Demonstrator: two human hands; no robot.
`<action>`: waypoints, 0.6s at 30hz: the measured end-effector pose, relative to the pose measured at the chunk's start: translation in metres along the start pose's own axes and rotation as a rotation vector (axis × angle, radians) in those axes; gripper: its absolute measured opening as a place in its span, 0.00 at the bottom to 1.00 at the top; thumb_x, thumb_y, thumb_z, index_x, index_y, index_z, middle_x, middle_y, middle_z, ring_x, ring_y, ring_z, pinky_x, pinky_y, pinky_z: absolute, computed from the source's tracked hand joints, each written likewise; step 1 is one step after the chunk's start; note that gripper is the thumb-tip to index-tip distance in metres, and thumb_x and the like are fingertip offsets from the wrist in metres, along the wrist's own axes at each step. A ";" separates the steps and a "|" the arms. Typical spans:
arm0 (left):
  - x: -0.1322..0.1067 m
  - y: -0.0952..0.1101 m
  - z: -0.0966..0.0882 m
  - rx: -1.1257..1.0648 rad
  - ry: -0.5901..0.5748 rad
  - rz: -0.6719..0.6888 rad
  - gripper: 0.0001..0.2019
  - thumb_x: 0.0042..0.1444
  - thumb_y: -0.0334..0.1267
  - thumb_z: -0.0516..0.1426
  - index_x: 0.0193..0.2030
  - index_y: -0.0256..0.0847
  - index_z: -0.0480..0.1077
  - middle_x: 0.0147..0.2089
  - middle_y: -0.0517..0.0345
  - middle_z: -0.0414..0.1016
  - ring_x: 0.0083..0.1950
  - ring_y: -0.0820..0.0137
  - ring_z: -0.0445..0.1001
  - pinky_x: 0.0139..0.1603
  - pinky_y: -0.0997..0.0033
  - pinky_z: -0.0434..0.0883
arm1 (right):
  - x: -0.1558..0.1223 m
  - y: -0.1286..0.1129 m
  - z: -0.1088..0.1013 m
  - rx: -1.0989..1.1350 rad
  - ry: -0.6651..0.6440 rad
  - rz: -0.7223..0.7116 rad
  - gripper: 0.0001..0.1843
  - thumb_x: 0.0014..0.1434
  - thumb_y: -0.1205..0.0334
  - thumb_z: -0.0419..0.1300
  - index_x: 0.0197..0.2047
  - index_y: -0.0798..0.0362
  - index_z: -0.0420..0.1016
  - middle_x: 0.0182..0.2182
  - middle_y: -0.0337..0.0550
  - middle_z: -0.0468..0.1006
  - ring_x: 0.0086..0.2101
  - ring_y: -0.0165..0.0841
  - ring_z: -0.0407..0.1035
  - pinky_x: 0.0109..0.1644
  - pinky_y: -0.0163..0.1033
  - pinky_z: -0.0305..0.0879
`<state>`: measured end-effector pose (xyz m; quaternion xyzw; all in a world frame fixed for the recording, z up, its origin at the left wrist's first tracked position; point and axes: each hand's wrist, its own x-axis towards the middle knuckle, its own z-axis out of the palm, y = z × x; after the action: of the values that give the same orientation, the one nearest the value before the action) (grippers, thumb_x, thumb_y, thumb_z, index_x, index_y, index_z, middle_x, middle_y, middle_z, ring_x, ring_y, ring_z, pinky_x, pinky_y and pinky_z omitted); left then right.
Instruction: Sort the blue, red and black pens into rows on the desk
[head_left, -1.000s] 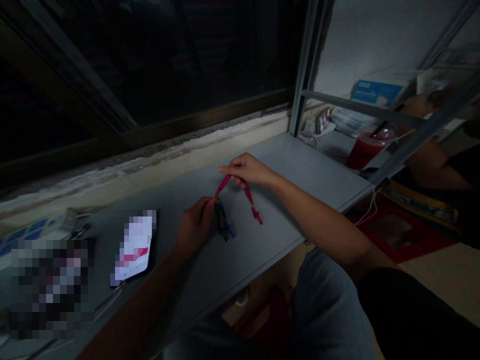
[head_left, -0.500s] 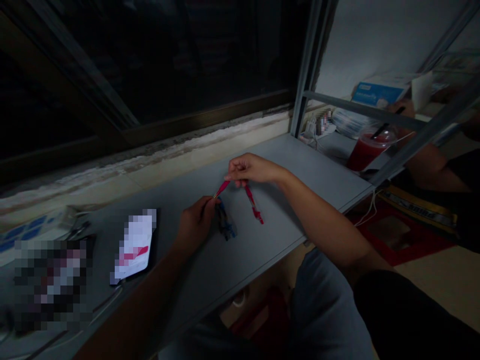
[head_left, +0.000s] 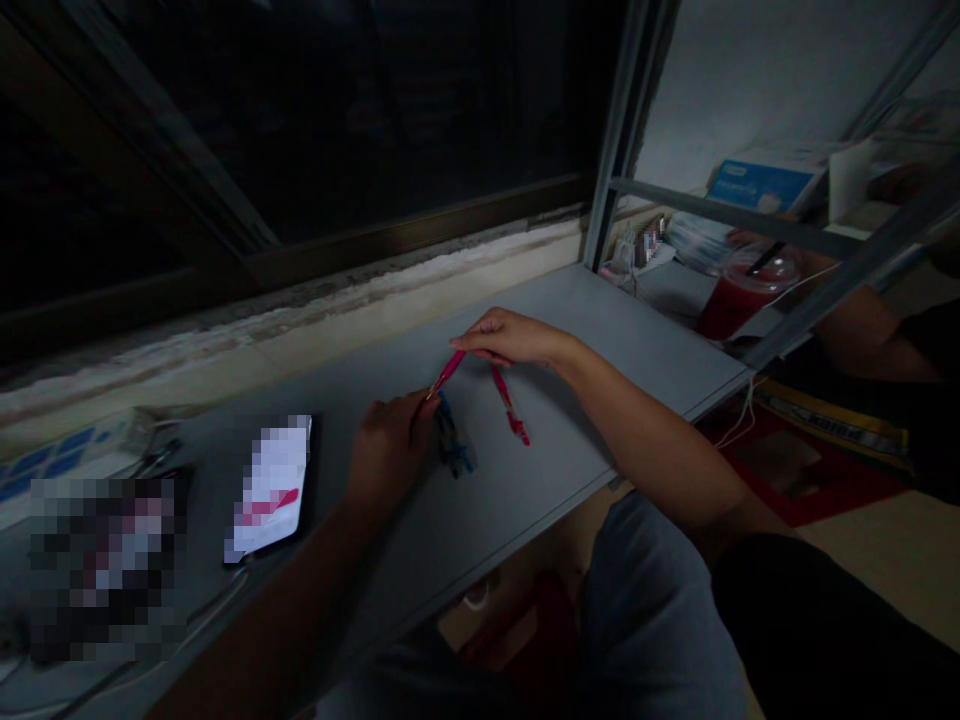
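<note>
Head view, left hand (head_left: 390, 438) and right hand (head_left: 514, 337) pinching pink strand (head_left: 451, 366), its middle hidden, blue bundle (head_left: 452, 444) murky

- Pale lettering is running across the blue face of the box (head_left: 765, 186), staying too small and blurred to read.
- Bold characters are standing on the yellow-and-dark band (head_left: 814, 415), blurring past reading.
- The phone (head_left: 276, 490) is glowing, pixelation hiding most of its screen.
- No word, brand or number is coming through legibly.
</note>
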<state>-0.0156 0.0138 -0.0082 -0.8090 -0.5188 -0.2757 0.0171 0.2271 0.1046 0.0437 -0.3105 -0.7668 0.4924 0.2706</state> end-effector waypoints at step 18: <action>-0.013 0.042 0.005 -0.300 -0.113 0.504 0.11 0.77 0.37 0.50 0.53 0.39 0.74 0.41 0.54 0.80 0.41 0.69 0.80 0.46 0.68 0.79 | 0.006 0.007 0.006 -0.224 0.053 0.220 0.18 0.65 0.63 0.59 0.23 0.58 0.74 0.16 0.37 0.72 0.18 0.23 0.63 0.27 0.32 0.61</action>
<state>0.0184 -0.0152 -0.0080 -0.9199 -0.2554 -0.2909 -0.0636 0.2202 0.1071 0.0358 -0.4337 -0.7707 0.4221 0.1991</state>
